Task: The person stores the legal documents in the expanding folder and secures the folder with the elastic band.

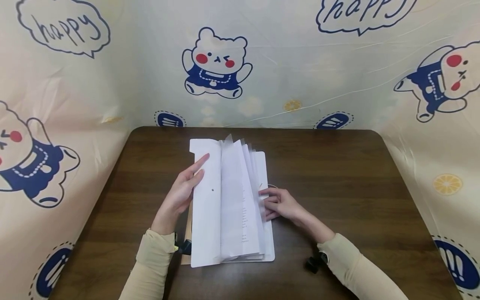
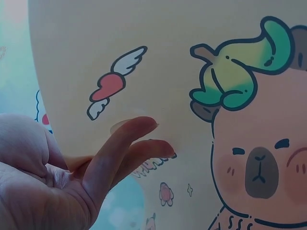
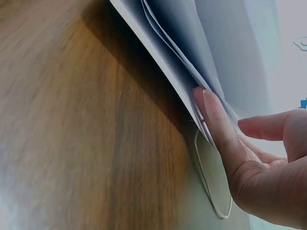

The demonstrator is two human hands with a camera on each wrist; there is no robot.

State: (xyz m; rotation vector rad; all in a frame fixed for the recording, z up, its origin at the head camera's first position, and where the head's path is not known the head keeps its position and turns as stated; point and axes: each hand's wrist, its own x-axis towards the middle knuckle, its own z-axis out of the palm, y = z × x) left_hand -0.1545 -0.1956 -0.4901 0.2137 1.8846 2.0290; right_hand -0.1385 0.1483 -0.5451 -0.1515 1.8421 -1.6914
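A folder point(image 1: 206, 233) with a white inside and clear sleeves of printed paper point(image 1: 243, 208) stands partly open on the table. My left hand point(image 1: 183, 189) holds its left cover, thumb and a finger on the white inner face. In the left wrist view, the cover's outside point(image 2: 163, 100) carries a cartoon animal and a winged heart, with two fingers against it. At the right edge, my right hand point(image 1: 281, 203) pinches the sleeves; in the right wrist view its fingertips point(image 3: 213, 105) reach between the sheets and the back cover point(image 3: 158, 67).
A thin elastic loop point(image 3: 206, 187) hangs from the folder's right edge. Under the left cover, a tan strip point(image 1: 187, 254) shows on the dark wood table point(image 1: 322, 166). Printed cloth point(image 1: 277, 79) with cartoon bears surrounds the table at the back and sides.
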